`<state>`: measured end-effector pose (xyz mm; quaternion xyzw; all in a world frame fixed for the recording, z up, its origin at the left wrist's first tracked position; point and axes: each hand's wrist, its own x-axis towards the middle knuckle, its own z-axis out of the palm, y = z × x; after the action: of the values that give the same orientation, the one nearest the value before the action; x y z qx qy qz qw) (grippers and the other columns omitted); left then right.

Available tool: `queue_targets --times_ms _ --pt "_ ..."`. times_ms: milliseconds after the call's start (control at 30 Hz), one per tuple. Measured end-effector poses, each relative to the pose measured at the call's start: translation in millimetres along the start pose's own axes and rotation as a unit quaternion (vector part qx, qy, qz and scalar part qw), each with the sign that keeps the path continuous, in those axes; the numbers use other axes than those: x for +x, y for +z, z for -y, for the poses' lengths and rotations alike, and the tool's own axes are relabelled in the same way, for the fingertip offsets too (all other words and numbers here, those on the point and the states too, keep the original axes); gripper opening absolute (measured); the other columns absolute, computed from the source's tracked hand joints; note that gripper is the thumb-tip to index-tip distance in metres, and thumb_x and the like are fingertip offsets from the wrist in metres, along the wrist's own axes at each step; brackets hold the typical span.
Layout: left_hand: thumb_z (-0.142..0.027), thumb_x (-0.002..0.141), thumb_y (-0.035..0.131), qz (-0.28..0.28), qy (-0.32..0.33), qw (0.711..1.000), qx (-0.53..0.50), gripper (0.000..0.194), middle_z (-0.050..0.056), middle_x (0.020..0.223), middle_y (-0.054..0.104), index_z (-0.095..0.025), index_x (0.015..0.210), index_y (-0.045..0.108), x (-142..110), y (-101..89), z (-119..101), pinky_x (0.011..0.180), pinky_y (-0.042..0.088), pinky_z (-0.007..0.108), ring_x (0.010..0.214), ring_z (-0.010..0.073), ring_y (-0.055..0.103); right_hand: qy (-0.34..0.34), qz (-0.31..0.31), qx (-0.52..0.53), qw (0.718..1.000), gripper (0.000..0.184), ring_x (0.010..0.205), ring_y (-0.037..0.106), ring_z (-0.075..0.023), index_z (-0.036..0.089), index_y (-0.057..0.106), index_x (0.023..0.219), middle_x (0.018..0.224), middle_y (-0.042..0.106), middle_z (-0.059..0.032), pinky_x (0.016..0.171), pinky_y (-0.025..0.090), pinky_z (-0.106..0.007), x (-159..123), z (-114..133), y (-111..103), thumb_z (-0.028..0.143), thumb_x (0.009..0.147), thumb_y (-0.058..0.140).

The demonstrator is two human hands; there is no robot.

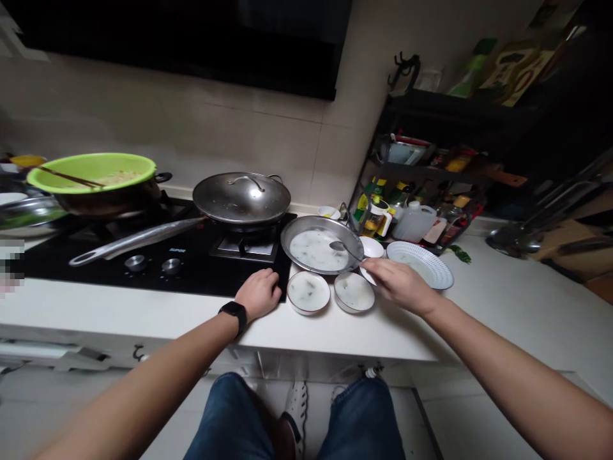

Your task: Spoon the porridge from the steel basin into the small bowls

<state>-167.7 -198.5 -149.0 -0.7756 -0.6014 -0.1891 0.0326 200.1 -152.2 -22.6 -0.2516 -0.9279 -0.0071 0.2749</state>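
My right hand (397, 287) reaches over two small white bowls, its fingertips pinching the handle end of a metal spoon (342, 246). The spoon's bowl lies in a wide steel basin (311, 221) holding milky liquid. The two bowls (309, 292) (354, 292) sit on the counter with pale residue inside. Beyond my right hand are a small white bowl (371, 248) and a blue-ringed white plate (421, 264). My left hand (261, 294) rests on the edge of the black cooktop (230, 281), holding nothing.
A lidded wok (242, 198) and a long steel-handled utensil (134, 243) are on the cooktop. A green basin (90, 172) sits on a pan at the left. A black rack (407, 167) of bottles and a plastic jug (414, 223) stand behind the dishes.
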Motion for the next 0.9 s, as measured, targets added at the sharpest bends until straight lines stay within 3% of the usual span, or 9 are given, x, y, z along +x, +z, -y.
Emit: queue_targets --times_ms 100,200,300,467,533,633,767,833,900 --pt "-0.021 0.091 0.05 -0.002 0.004 1.0 0.001 0.015 0.01 0.092 0.065 -0.021 0.085 0.064 0 0.6 0 0.089 0.051 0.04 0.091 0.0256 0.062 0.111 -0.094 0.013 0.989 0.023 0.098 0.077 -0.0261 0.024 0.075 0.113 0.108 0.08 -0.0111 0.094 0.063 -0.043 -18 21 -32 0.029 0.098 0.059" --pt "-0.021 0.091 0.05 -0.004 0.01 1.0 0.006 0.014 0.01 0.092 0.065 -0.021 0.084 0.063 -1 1.4 1 0.089 0.051 0.04 0.091 0.0258 0.063 0.243 -0.176 0.042 0.953 0.026 0.088 0.077 -0.0269 0.025 0.076 0.11 0.088 0.08 -0.0089 0.093 0.062 -0.044 -45 39 -61 0.045 0.097 0.065" --pt "-0.021 0.091 0.051 -0.005 0.012 1.0 0.011 0.014 0.01 0.091 0.065 -0.021 0.084 0.064 -1 2.1 1 0.089 0.051 0.04 0.091 0.0258 0.063 0.3 -0.155 0.086 0.937 0.036 0.08 0.076 -0.026 0.025 0.076 0.107 0.081 0.079 -0.0081 0.086 0.063 -0.041 -71 49 -70 0.057 0.094 0.066" --pt "-0.021 0.09 0.05 -0.009 0.014 1.0 0.007 0.015 0.01 0.09 0.064 -0.021 0.084 0.064 -1 2.6 2 0.088 0.051 0.041 0.09 0.0267 0.062 0.332 -0.099 0.121 0.93 0.045 0.083 0.077 -0.0246 0.023 0.076 0.104 0.085 0.08 -0.0081 0.086 0.063 -0.039 -94 48 -49 0.065 0.091 0.067" --pt "-0.02 0.09 0.05 -0.009 0.014 1.0 0.007 0.015 0.01 0.091 0.065 -0.021 0.084 0.063 -1 2.6 2 0.088 0.051 0.041 0.09 0.0266 0.062 0.383 -0.126 0.162 0.901 0.05 0.078 0.077 -0.0238 0.021 0.074 0.104 0.08 0.08 -0.0084 0.082 0.065 -0.038 -95 45 -38 0.069 0.089 0.067" --pt "-0.021 0.091 0.05 -0.006 0.013 1.0 0.015 0.014 0.01 0.091 0.065 -0.021 0.085 0.063 -1 2.2 2 0.089 0.051 0.041 0.091 0.0265 0.063 0.465 -0.188 0.262 0.825 0.054 0.066 0.076 -0.0225 0.018 0.069 0.102 0.07 0.077 -0.0088 0.071 0.066 -0.035 -92 38 -27 0.068 0.084 0.074" --pt "-0.022 0.091 0.049 -0.003 0.011 1.0 0.022 0.014 0.01 0.091 0.066 -0.021 0.085 0.062 -1 1.3 1 0.089 0.051 0.041 0.091 0.0263 0.063 0.543 -0.25 0.361 0.716 0.038 0.059 0.076 -0.0209 0.015 0.066 0.096 0.065 0.075 -0.0099 0.061 0.066 -0.028 -86 28 -22 0.046 0.083 0.082" --pt "-0.022 0.092 0.05 -0.002 0.01 1.0 0.02 0.014 0.01 0.091 0.066 -0.022 0.084 0.062 -1 1.2 1 0.089 0.051 0.04 0.091 0.0258 0.063 0.56 -0.267 0.38 0.686 0.028 0.059 0.076 -0.0202 0.014 0.067 0.096 0.065 0.075 -0.01 0.059 0.065 -0.025 -84 25 -23 0.036 0.085 0.08" --pt "-0.022 0.092 0.05 -0.001 0.01 1.0 0.017 0.015 0.01 0.091 0.065 -0.022 0.084 0.062 -1 1.4 1 0.089 0.051 0.04 0.091 0.0258 0.063 0.564 -0.273 0.386 0.677 0.022 0.058 0.076 -0.0197 0.014 0.067 0.095 0.065 0.075 -0.0097 0.058 0.065 -0.024 -83 23 -25 0.031 0.087 0.078"
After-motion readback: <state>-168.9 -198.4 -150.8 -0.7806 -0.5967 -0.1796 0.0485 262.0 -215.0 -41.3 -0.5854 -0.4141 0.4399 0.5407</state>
